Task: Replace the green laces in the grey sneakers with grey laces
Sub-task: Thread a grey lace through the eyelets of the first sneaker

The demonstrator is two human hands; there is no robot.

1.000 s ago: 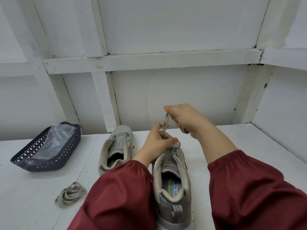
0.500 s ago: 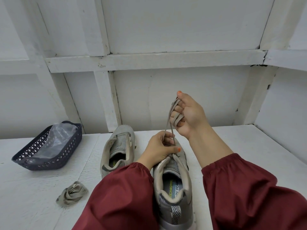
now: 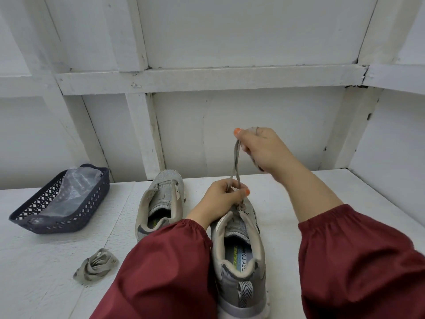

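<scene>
Bright even light, soft faint shadows, wide-angle bending at edges, mostly sharp

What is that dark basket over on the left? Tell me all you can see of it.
The basket is a shallow, oblong tray of dark blue-grey plastic. Its walls are pierced with a diamond lattice, and its far end rises into a curved handle. It sits upright on the white table, left of the nearer sneaker and apart from it. A crumpled clear plastic bag lies inside.

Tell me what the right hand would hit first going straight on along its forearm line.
Probably the white back wall; the right hand, gripping the lace, points up and leftward, and nothing shows between. Depth is unclear.
</scene>
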